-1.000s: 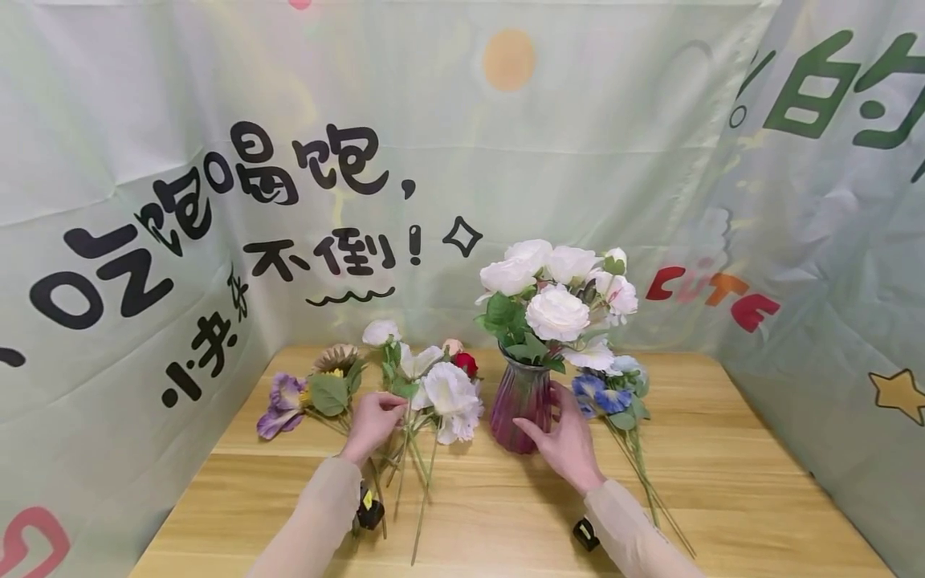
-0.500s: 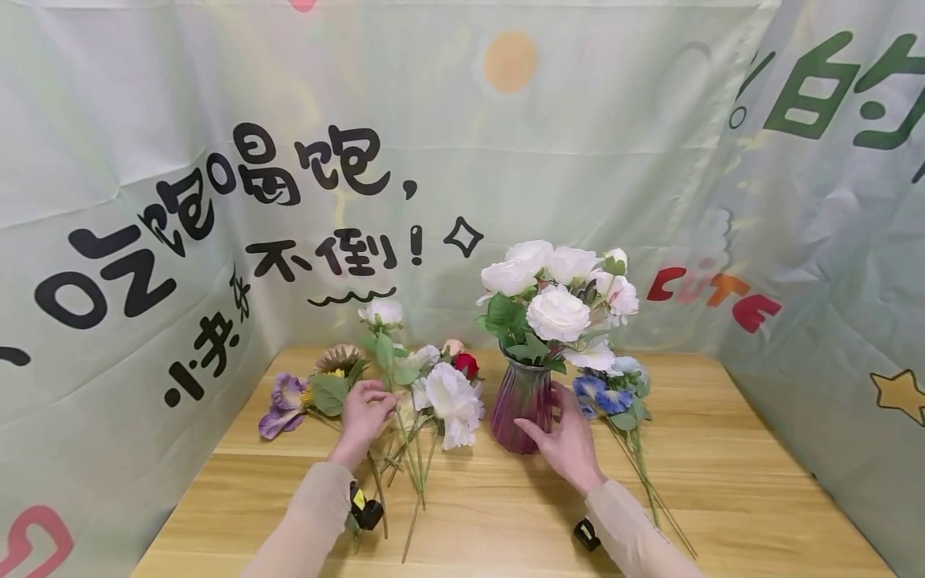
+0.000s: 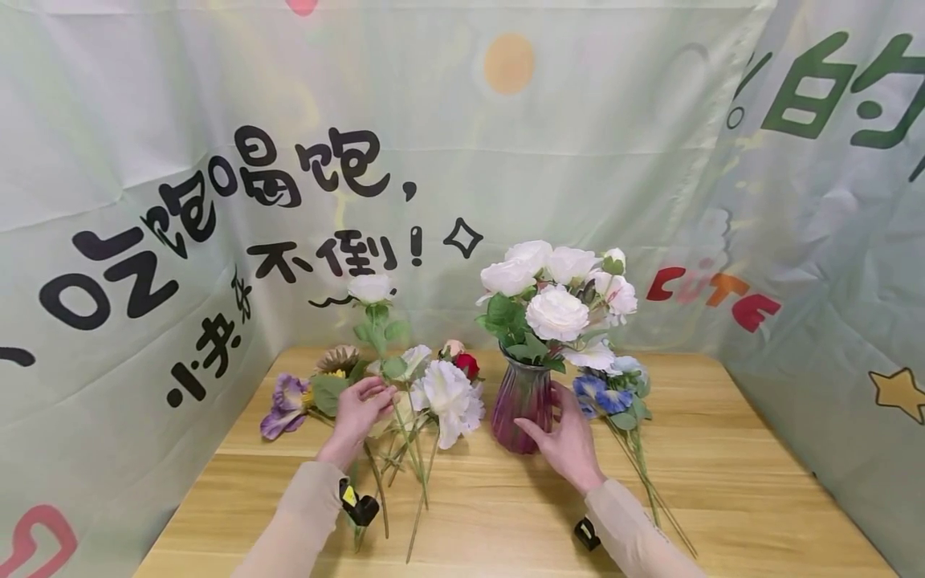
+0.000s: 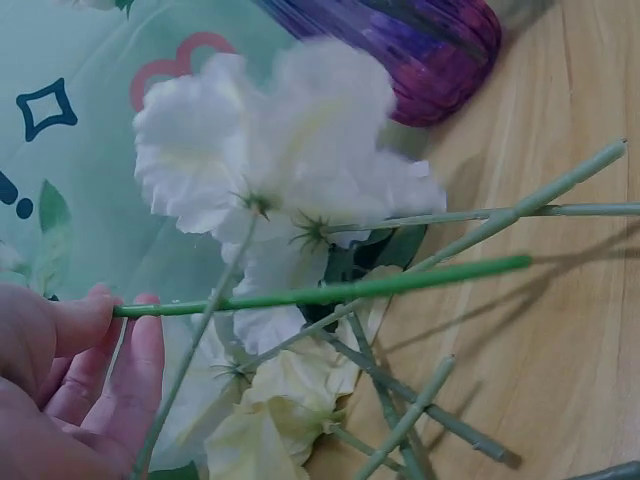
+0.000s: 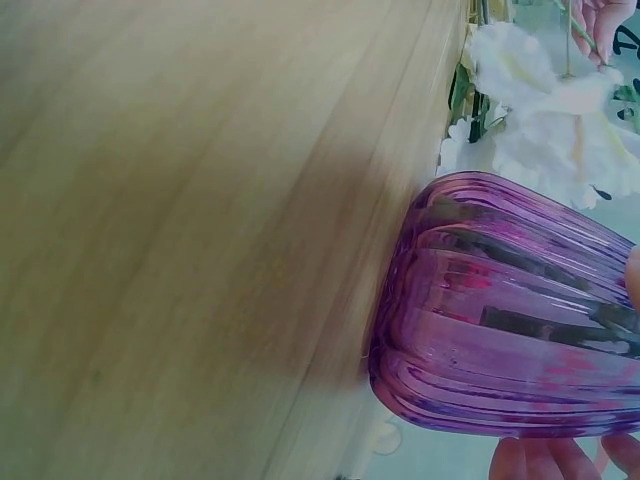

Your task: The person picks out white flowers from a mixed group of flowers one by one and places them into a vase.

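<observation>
My left hand (image 3: 360, 413) pinches the green stem (image 4: 420, 281) of a white rose (image 3: 371, 289), which stands upright above the table with its bloom in front of the backdrop. Thumb and fingers meet on that stem in the left wrist view. Around a ribbed purple glass vase (image 3: 516, 413) my right hand (image 3: 567, 443) is curled, thumb in front and fingers at the far right side. The vase stands upright, filled with white flowers (image 3: 558, 313) and green leaves. Dark stem ends show through its glass (image 5: 540, 325) in the right wrist view.
Ruffled white flowers (image 3: 451, 401) and a red rose (image 3: 467, 366) lie between hand and vase, stems crossing towards me. To the left are a purple flower (image 3: 285, 405) and a brownish sunflower (image 3: 338, 359). Blue flowers (image 3: 603, 396) lie right of the vase on the wooden table (image 3: 723, 482).
The white rose has risen off the pile and turned more upright as my left hand moved slightly left and up. My right hand and the vase have stayed put.
</observation>
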Available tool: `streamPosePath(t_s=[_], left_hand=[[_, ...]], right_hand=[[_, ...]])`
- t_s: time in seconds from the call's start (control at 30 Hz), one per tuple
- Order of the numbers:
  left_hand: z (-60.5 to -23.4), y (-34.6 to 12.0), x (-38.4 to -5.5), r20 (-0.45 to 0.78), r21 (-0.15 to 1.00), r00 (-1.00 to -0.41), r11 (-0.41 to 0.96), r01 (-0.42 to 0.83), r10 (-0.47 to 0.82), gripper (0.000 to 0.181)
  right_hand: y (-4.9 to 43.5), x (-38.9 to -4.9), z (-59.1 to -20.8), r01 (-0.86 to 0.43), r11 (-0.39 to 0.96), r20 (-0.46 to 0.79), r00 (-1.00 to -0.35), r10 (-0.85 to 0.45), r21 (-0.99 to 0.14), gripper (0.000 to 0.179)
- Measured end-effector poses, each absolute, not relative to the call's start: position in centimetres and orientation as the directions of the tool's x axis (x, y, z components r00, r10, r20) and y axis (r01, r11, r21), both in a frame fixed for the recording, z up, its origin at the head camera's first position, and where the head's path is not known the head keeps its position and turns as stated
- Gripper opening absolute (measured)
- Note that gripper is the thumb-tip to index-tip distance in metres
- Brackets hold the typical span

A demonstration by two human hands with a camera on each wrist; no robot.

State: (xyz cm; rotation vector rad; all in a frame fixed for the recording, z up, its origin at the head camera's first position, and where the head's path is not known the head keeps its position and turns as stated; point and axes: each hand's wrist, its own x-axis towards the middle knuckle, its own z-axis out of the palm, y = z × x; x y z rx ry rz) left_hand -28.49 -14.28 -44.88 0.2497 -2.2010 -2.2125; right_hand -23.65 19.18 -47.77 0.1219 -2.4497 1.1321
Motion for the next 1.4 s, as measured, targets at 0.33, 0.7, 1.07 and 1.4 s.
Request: streamPosePath(t_s=[0.33,0.7,1.07,1.4], left_hand=[[-43.6,-14.5,-28.4,-0.021,1.0,-0.987,0.017,-0.024,-0.157,0.036],[-40.7,-13.7,-28.6,0.146,0.988,-0.971,0.085,0.132,-0.191,0.032],[-36.4,-10.9,-28.2,0.32,0.947,-0.938,0.029,0.319,-0.13,0.022],[-31.7,-7.6,-27.5,0.507,0.86,-0.862,0.066,0.506,-0.008,0.015]], right_hand=[[19.2,-23.6,-47.8,-0.256,0.665,0.422,-0.901,0.098,-0.702,0.086],[19.2,-23.6,-47.8,-0.258,0.675,0.429,-0.898,0.097,-0.691,0.086],[19.2,-23.6,-47.8,-0.251,0.676,0.424,-0.9,0.1,-0.693,0.086],[19.2,-23.5,-47.7,-0.256,0.673,0.429,-0.897,0.102,-0.694,0.086]])
